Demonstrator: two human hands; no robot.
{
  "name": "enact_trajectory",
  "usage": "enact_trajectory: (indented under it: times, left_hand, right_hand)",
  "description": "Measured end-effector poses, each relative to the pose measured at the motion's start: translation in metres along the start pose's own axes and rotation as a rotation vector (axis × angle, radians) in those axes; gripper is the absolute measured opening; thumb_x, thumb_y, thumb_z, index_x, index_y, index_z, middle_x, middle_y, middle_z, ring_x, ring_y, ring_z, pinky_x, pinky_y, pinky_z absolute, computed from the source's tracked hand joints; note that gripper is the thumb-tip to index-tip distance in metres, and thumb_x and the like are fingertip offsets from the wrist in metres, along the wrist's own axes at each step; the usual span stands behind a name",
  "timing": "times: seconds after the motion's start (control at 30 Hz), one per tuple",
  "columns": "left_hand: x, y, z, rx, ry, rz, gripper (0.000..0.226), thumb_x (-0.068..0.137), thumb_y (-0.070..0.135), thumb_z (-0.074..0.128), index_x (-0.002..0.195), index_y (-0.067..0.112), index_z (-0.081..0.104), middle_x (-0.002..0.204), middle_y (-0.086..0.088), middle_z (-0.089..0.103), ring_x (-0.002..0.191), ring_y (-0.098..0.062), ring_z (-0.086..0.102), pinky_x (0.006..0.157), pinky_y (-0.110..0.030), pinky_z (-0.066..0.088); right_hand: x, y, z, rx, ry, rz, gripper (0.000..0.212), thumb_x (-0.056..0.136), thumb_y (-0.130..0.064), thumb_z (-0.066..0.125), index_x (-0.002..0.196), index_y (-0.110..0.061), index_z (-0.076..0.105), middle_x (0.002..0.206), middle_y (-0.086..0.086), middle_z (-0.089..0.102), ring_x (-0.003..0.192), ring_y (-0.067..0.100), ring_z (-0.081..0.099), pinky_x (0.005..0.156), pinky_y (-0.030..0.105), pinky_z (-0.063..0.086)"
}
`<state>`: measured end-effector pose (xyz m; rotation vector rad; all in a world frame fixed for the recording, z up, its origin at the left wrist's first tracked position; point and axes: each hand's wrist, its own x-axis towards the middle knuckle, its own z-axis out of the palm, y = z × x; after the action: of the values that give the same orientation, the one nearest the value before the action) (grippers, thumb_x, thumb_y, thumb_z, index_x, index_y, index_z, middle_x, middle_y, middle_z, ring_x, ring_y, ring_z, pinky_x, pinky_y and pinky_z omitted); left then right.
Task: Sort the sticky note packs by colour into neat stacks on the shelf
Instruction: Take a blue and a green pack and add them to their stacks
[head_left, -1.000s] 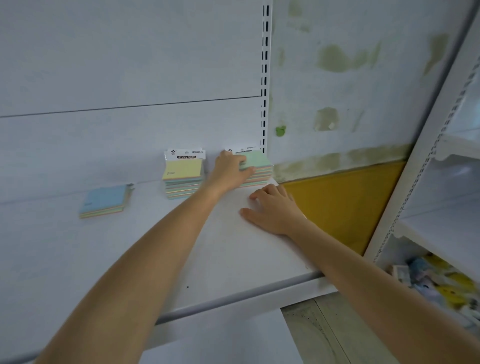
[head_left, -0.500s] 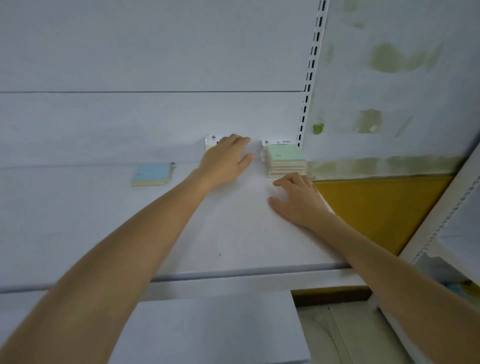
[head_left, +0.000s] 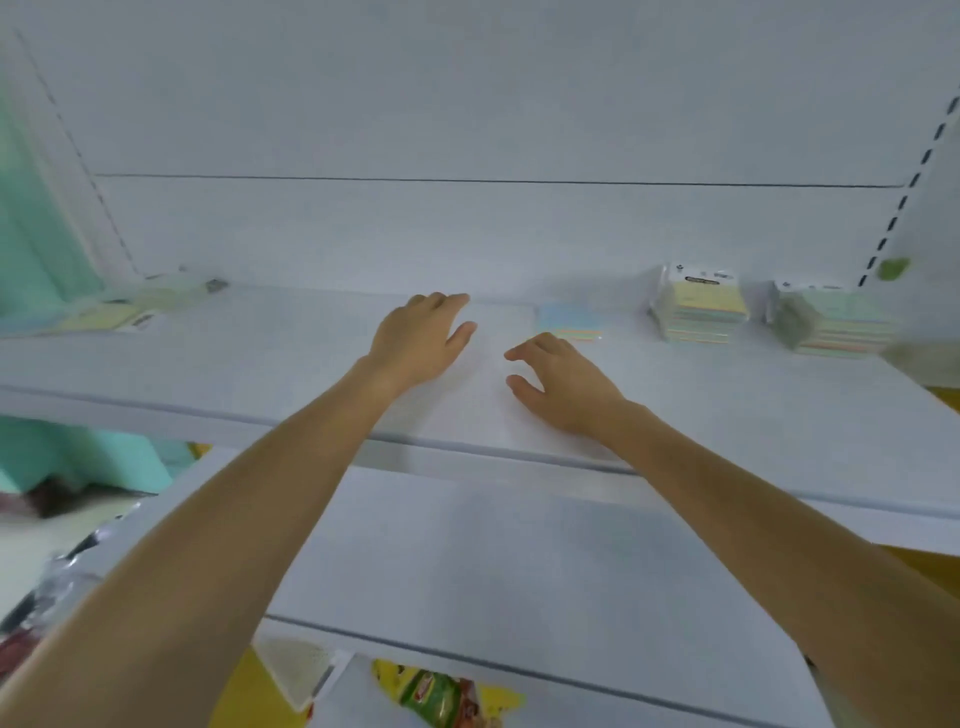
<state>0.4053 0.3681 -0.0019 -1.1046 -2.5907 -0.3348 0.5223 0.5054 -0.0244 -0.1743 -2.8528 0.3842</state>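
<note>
Both hands are laid palm-down and empty on the white shelf (head_left: 727, 415), the left hand (head_left: 421, 338) with fingers spread, the right hand (head_left: 561, 384) loosely curled. A blue-topped pack (head_left: 569, 322) lies at the right hand's 12 o'clock, with a yellow-topped stack (head_left: 701, 312) and a green-topped stack (head_left: 836, 322) towards 2 o'clock. Loose packs (head_left: 119, 312) at the left hand's 9 o'clock are blurred — colours hard to make out.

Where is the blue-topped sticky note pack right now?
In the head view the blue-topped pack lies on the shelf right of centre, just beyond the right hand and left of the yellow-topped stack.
</note>
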Motion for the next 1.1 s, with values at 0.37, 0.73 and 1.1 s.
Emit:
enact_trajectory:
  times: [0.37, 0.73, 1.1]
  left_hand:
    - [-0.073, -0.205, -0.041, 0.065, 0.051, -0.259, 0.045, 0.096, 0.034, 0.036, 0.136, 0.013, 0.041, 0.139, -0.010, 0.047, 0.128, -0.029, 0.043, 0.101, -0.041, 0.038]
    - [-0.081, -0.392, -0.074, 0.141, 0.077, -0.548, 0.042, 0.096, 0.032, 0.038, 0.133, 0.013, 0.044, 0.134, -0.014, 0.048, 0.124, -0.032, 0.045, 0.099, -0.044, 0.040]
    - [-0.060, -0.514, -0.052, 0.103, 0.018, -0.619, 0.037, 0.096, 0.026, 0.038, 0.130, 0.015, 0.048, 0.132, -0.011, 0.048, 0.122, -0.030, 0.047, 0.097, -0.044, 0.042]
  right_hand:
    - [0.106, -0.170, 0.069, 0.008, -0.103, -0.229, 0.040, 0.095, -0.034, 0.040, 0.133, -0.018, 0.043, 0.139, 0.006, 0.041, 0.129, 0.023, 0.041, 0.105, 0.034, 0.034]
    - [0.284, -0.285, 0.136, 0.076, -0.145, -0.402, 0.041, 0.094, -0.032, 0.043, 0.129, -0.013, 0.048, 0.138, 0.013, 0.043, 0.125, 0.028, 0.044, 0.105, 0.040, 0.037]
    - [0.407, -0.334, 0.200, 0.421, -0.024, 0.079, 0.051, 0.089, -0.038, 0.046, 0.134, -0.017, 0.038, 0.135, 0.017, 0.039, 0.120, 0.034, 0.047, 0.094, 0.039, 0.044]
